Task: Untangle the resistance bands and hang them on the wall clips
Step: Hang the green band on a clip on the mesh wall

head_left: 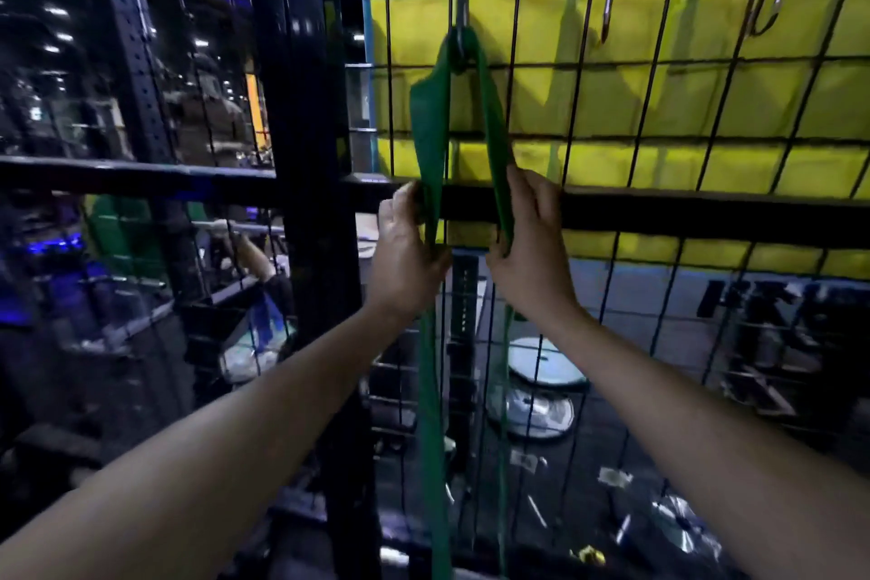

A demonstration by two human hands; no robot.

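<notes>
A green resistance band [428, 127] hangs as a long loop from a metal clip [461, 14] on the black wire grid wall [659, 61]. Its two strands run down past the bottom of the view. My left hand [405, 259] is closed around the left strand just below the thick horizontal bar [682, 212]. My right hand [532, 250] pinches the right strand at the same height. Both strands are pulled slightly apart below the clip.
Two more empty clips [607, 14] [767, 5] hang on the grid to the right, in front of a yellow panel. A thick black upright post [306, 155] stands left of the band. Behind the grid lie weight plates [541, 391] on the floor.
</notes>
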